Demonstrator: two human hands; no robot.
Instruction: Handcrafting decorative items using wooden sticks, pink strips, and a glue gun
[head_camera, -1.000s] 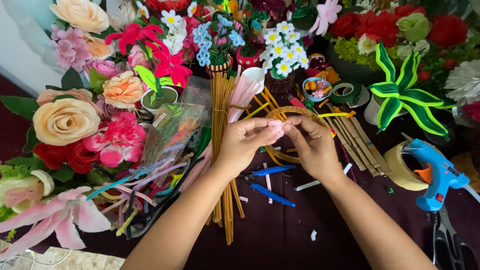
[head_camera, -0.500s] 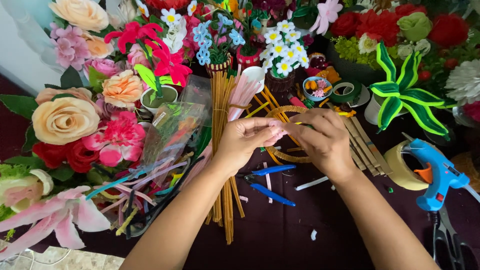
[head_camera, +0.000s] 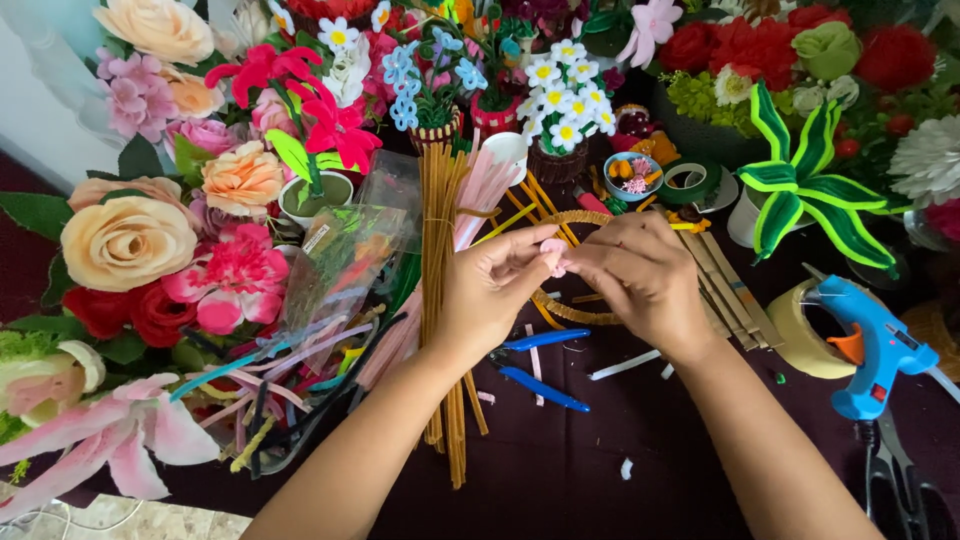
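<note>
I look down on a dark maroon tabletop (head_camera: 560, 470) crowded with craft flowers. A clear plastic bag (head_camera: 345, 255) with a small white label lies left of centre, pipe cleaners spilling from it. My left hand (head_camera: 490, 290) and right hand (head_camera: 640, 275) meet at mid-frame, the fingertips of both pinched narrowly on 1 small pink piece (head_camera: 553, 255), possibly a curled pipe cleaner; it is too bunched to give a long axis. Beneath them runs a bundle of tan pipe cleaners (head_camera: 445, 300), lengthwise from the far side toward me. Blue-handled pliers (head_camera: 535, 360) lie just below my hands. A blue glue gun (head_camera: 870, 340) rests at right beside a tape roll (head_camera: 800, 335); scissors (head_camera: 905, 485) are cut off at the corner.
</note>
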